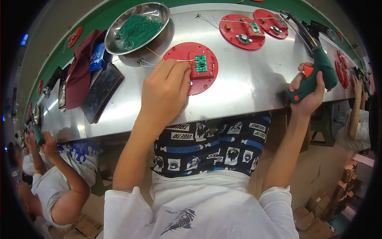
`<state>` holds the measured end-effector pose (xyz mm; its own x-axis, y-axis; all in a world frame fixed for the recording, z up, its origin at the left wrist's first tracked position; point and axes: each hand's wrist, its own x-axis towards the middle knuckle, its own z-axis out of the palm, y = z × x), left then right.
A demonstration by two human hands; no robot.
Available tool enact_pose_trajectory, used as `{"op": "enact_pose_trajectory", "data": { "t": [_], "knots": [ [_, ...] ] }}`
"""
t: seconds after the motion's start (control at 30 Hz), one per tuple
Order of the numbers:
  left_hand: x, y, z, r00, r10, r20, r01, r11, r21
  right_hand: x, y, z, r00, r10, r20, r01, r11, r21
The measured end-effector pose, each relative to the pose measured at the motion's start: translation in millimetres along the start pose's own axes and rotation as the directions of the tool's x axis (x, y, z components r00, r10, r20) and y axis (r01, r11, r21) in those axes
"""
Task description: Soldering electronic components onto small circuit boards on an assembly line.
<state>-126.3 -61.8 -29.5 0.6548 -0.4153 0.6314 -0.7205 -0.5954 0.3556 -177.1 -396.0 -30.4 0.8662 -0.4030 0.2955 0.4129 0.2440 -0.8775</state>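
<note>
Far to the left of the worked red disc (pixel 207 80), a co-worker (pixel 65 183) sits at the bench holding a green-handled tool (pixel 38 135). Nearer the disc, on its left, lie a maroon cloth item (pixel 81 73), a blue box (pixel 98 57) and a dark flat rectangular object (pixel 102 93). A steel bowl (pixel 165 15) of green wires (pixel 137 31) stands beyond the disc, to its left. Just left of the disc lies a small green board (pixel 140 61) on thin wires. The left hand (pixel 167 85) overlaps the disc's left part, thumb and forefinger pinched together beside its green circuit board (pixel 201 63); whether a wire is between them cannot be told. The disc lies flat on the steel bench (pixel 238 87). Beyond it, to the right, are two similar red discs (pixel 240 31). Well right of it, the right hand (pixel 308 89) grasps a green gun-shaped tool (pixel 323 65), fingers wrapped around the handle.
</note>
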Motion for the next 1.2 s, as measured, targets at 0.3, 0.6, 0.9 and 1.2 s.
{"op": "enact_pose_trajectory", "data": {
  "t": [0.3, 0.6, 0.9, 1.2],
  "knots": [
    [-5, -2, 3, 0.998, 0.056, -0.017, -0.056, 0.998, 0.034, 2, 5, -3, 0.988, 0.083, -0.131, -0.076, 0.996, 0.056],
    [-8, 1, 6, 1.0, 0.01, -0.002, -0.01, 1.0, 0.021, 10, 13, -10, 0.976, 0.06, -0.21, -0.02, 0.983, 0.185],
    [29, 4, -27, 0.973, 0.166, -0.161, -0.133, 0.971, 0.198, 15, 13, -9, 0.964, 0.052, -0.259, 0.02, 0.963, 0.268],
    [87, 14, -27, 0.829, -0.075, 0.555, 0.1, 0.995, -0.016, 3, 15, -8, 0.839, -0.07, -0.54, 0.185, 0.969, 0.161]
  ]
}}
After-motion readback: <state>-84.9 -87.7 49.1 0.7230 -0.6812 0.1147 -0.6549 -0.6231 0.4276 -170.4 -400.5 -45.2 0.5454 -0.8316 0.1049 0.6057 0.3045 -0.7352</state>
